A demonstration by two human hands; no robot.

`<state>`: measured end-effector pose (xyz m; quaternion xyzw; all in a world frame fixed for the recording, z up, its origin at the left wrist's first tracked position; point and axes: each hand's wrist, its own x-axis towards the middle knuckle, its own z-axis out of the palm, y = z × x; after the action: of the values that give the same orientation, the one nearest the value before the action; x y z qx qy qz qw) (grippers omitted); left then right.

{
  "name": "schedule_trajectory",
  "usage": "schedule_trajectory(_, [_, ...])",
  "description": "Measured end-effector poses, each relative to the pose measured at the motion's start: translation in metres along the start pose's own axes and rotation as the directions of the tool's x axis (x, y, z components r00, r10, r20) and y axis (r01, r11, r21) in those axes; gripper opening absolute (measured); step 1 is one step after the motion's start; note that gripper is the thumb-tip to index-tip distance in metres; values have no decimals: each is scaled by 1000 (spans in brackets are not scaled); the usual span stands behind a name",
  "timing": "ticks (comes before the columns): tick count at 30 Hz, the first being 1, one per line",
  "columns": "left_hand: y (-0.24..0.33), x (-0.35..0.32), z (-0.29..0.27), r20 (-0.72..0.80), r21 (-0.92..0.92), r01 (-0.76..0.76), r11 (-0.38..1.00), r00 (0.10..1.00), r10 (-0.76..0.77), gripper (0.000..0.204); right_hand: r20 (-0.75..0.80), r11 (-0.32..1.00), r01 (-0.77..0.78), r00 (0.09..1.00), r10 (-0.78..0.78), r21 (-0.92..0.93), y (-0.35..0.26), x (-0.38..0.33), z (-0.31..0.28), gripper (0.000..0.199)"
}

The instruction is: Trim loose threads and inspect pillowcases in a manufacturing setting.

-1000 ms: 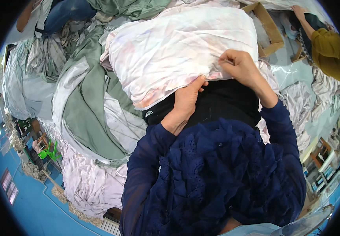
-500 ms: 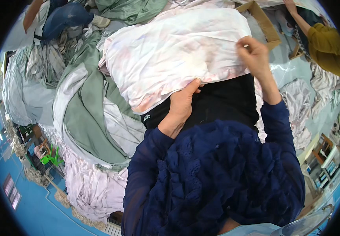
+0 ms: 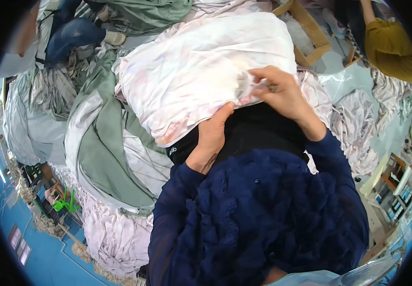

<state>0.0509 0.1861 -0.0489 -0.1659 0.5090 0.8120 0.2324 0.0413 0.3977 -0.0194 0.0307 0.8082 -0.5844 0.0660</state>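
Note:
A white cloth (image 3: 187,71) with faint pink and lilac patches lies folded across my lap, over black trousers (image 3: 263,131). At its near edge my left hand (image 3: 214,131) grips the hem, the thumb on top and the other fingers hidden underneath. My right hand (image 3: 282,93) is over the right part of the cloth, close to the near edge. Its fingers are curled in and partly blurred by motion. Next to these fingertips the cloth looks ruffled and smeared, and whatever they pinch is too unclear to name.
Green and white fabric (image 3: 106,148) is heaped on my left, with pale pink cloth (image 3: 115,233) below it. A cardboard box (image 3: 318,52) stands at the far right. More crumpled pale cloth (image 3: 353,128) lies on the right. Other people sit nearby, one in a mustard sleeve (image 3: 391,50).
My right hand has moved left and nearer, from the cloth's right edge to beside my left hand. The left hand keeps its hold on the hem. The view has shifted slightly.

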Motion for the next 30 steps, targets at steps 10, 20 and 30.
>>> schedule_trajectory(10, [3, 1, 7, 35, -60, -39, 997, 999, 41, 28, 32, 1000, -13, 999, 13, 4, 10, 17, 19, 4])
schedule_trajectory(20, [-1, 7, -3, 63, -120, 107, 987, 993, -100, 28, -152, 988, 9, 988, 14, 152, 2, 14, 0, 5])
schedule_trajectory(30, [12, 9, 0, 225, -238, 263, 935, 951, -211, 25, 13, 957, 53, 999, -52, -284, 4, -11, -12, 22])
